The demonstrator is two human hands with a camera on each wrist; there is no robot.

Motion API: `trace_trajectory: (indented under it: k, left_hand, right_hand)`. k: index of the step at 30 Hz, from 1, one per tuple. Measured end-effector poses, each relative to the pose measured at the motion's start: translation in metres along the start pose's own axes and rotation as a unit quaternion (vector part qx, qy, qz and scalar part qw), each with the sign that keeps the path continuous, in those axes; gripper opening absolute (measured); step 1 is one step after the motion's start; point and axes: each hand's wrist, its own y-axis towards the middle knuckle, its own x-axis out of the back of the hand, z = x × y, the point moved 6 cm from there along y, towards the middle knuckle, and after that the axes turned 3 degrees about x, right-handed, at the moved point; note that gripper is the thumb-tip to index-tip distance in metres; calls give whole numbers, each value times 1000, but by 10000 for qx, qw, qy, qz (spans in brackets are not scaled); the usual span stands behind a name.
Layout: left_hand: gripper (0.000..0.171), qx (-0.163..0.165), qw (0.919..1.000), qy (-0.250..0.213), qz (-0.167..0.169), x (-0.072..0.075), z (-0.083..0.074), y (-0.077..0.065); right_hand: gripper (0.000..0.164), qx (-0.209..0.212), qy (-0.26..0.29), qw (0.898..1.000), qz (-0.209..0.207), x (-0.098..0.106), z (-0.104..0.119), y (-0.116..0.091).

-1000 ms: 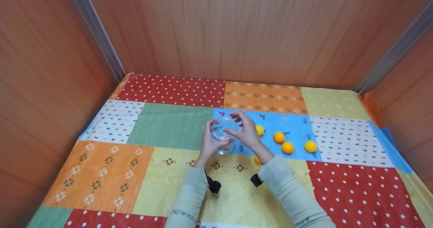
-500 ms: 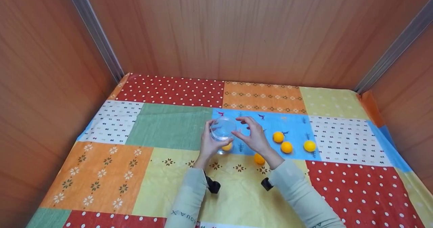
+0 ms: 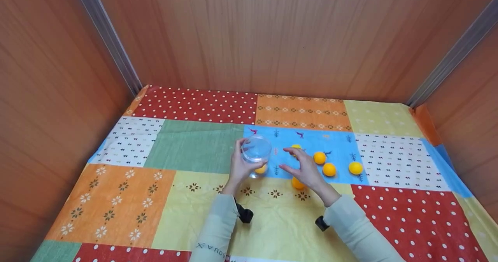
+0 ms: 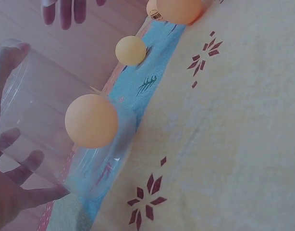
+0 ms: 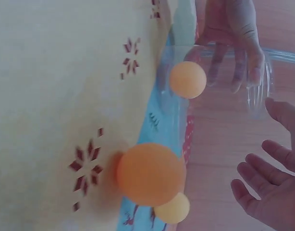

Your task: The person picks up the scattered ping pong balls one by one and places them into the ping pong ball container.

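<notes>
My left hand (image 3: 240, 166) grips a clear, round plastic jar (image 3: 256, 147) around its side, fingers on the far left and thumb on the near side. An orange ping-pong ball (image 4: 91, 121) shows through the wall near the jar's bottom. In the right wrist view the same jar (image 5: 224, 72) looks transparent, with a ridged rim. To its right my right hand (image 3: 307, 170) holds nothing, thumb and fingers spread apart and pointing toward the jar. Beneath and beside that hand lie a ping-pong ball (image 3: 298, 183) and another ball (image 3: 296, 148) partly covered by the fingers.
Farther right on the patchwork tablecloth (image 3: 202, 207) lie a ball (image 3: 320, 158), a second ball (image 3: 329, 170) close to it, and a yellower ball (image 3: 355, 168). Wood-grain panels (image 3: 249, 36) stand at the back and both sides.
My right hand has drawn away from the jar, back to the right and toward me, uncovering more of the nearby balls. The left hand and jar have stayed nearly in place.
</notes>
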Motion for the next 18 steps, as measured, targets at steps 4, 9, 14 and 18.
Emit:
trace_trajectory:
  k: [4, 9, 14, 18]
  left_hand:
    - [85, -22, 10000, 46, -35, 0, 0, 0]
    - [84, -52, 9999, 74, -55, 1, 0, -1]
    - [84, -17, 10000, 35, -33, 0, 1, 0]
    - [84, -38, 10000, -6, -12, 0, 1, 0]
  right_hand:
    - [50, -172, 188, 9994, 215, -1, -12, -10]
    - [53, -385, 276, 9981, 406, 1, -24, -20]
    - [61, -650, 70, 9963, 562, 2, -34, -29]
    - [66, -848, 87, 9935, 755, 1, -42, -35]
